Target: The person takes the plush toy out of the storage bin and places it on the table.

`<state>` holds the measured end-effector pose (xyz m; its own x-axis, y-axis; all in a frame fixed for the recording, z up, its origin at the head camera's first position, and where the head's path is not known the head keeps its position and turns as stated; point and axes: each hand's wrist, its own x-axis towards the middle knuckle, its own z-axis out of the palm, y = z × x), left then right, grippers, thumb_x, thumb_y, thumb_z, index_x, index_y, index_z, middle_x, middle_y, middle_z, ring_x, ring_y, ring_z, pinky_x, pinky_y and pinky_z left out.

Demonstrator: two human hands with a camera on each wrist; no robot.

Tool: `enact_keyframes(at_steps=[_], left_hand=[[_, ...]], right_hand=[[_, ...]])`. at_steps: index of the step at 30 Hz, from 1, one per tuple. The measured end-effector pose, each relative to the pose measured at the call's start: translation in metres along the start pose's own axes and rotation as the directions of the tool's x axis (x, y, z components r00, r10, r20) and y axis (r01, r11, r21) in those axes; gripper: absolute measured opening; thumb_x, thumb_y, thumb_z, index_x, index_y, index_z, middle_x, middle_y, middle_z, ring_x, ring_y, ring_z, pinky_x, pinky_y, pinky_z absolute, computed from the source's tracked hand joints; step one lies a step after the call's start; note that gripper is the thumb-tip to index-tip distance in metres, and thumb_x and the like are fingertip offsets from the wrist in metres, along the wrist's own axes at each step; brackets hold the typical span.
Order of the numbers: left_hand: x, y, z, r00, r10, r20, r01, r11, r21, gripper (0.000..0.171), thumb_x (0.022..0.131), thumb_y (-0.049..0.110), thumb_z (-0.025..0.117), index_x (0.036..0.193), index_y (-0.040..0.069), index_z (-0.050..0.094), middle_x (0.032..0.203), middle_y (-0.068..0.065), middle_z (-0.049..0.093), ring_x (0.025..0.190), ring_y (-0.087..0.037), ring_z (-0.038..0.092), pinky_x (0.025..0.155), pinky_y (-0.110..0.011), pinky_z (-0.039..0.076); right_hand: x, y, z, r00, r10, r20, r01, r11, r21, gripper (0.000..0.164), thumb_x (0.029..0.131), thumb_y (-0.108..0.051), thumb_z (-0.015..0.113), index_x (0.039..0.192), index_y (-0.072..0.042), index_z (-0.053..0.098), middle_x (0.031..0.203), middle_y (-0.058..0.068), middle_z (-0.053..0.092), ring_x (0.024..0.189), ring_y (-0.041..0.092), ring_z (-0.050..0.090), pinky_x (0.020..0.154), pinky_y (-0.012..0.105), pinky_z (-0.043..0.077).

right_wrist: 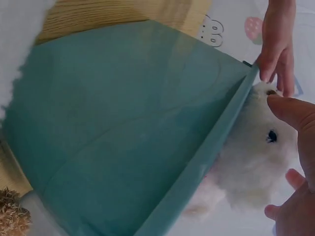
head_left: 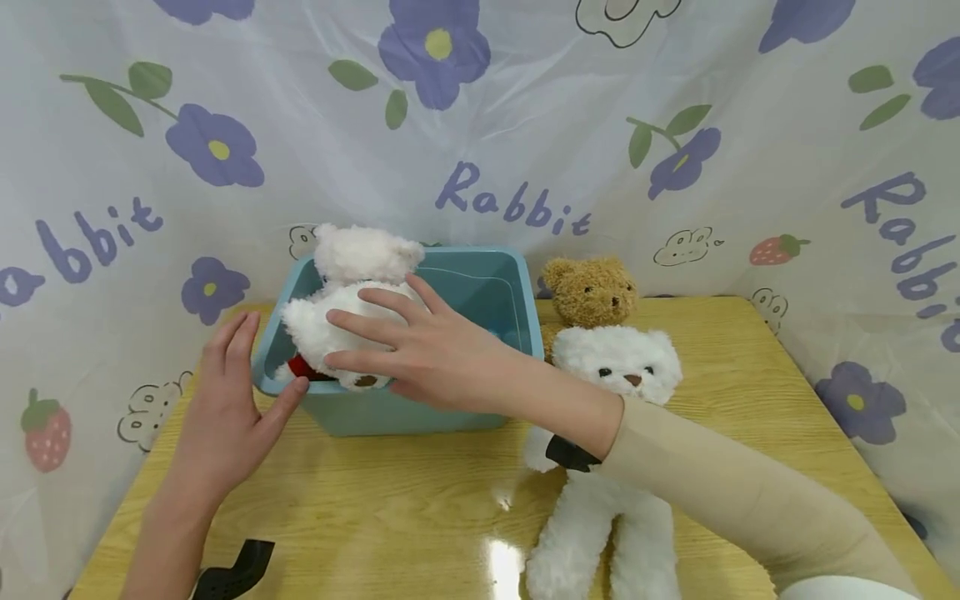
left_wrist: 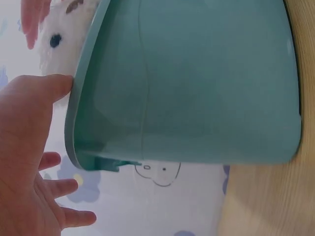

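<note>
A blue-green plastic bin [head_left: 427, 404] stands at the back left of the table. Fluffy white plush [head_left: 337, 312] lies in its left half, a dark eye and a brown patch showing near the rim in the wrist views. Behind it rises a creamier fluffy part [head_left: 367, 250]; a bit of red [head_left: 303, 367] peeks out at the front left corner. My right hand [head_left: 420, 342] lies over the white plush with fingers spread. At that left corner, my left hand [head_left: 232, 408] touches the rim with its thumb, its other fingers extended outside the bin.
A white teddy bear [head_left: 618, 362] lies to the right of the bin, partly beneath my right forearm. Behind it sits a brown teddy bear [head_left: 592, 292]. A flower-printed cloth [head_left: 525, 125] hangs behind the wooden table [head_left: 390, 508].
</note>
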<state>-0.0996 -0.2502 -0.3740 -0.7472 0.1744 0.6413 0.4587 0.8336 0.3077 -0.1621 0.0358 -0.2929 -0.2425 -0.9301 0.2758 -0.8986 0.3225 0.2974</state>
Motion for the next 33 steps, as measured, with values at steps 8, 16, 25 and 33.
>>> enact_keyframes(at_steps=[8,16,25,33], left_hand=[[-0.005,-0.005,0.001,1.000,-0.012,0.026,0.013,1.000,-0.019,0.087,0.103,0.064,0.043,0.160,0.002,0.026,0.161,-0.025,0.026,0.142,-0.051,0.031,0.110,-0.065,0.032],[-0.005,-0.003,0.002,0.996,-0.049,0.068,0.052,0.998,-0.037,0.074,0.106,0.039,0.058,0.160,0.001,0.026,0.162,-0.023,0.025,0.139,-0.050,0.035,0.104,-0.068,0.036],[-0.006,-0.003,0.005,0.995,-0.051,0.087,0.056,0.997,-0.050,0.067,0.106,0.029,0.057,0.160,0.000,0.028,0.161,-0.025,0.027,0.148,-0.048,0.024,0.116,-0.063,0.025],[-0.008,-0.004,0.014,0.994,-0.022,0.107,0.026,0.999,-0.043,0.052,0.110,0.022,0.047,0.150,-0.010,0.042,0.162,-0.025,0.031,0.154,-0.042,0.015,0.123,-0.053,0.014]], right_hand=[[0.019,-0.002,0.012,0.996,0.046,0.074,-0.043,0.998,-0.037,0.066,0.100,-0.049,0.064,0.159,-0.037,0.038,0.170,0.004,0.017,0.155,0.033,0.013,0.118,0.066,0.016],[0.031,-0.002,0.020,0.995,0.069,0.066,-0.066,0.997,-0.050,0.069,0.098,-0.054,0.062,0.160,-0.038,0.034,0.170,0.008,0.016,0.153,0.036,0.019,0.114,0.071,0.023],[0.035,0.003,0.022,0.992,0.101,0.070,-0.099,0.994,-0.035,0.080,0.093,-0.062,0.065,0.161,-0.037,0.032,0.168,0.011,0.022,0.141,0.039,0.040,0.100,0.054,0.050],[0.035,0.011,0.011,1.000,0.001,0.022,0.000,0.999,-0.039,0.069,0.095,-0.045,0.064,0.158,-0.032,0.040,0.157,0.011,0.042,0.130,0.037,0.049,0.091,0.044,0.054]])
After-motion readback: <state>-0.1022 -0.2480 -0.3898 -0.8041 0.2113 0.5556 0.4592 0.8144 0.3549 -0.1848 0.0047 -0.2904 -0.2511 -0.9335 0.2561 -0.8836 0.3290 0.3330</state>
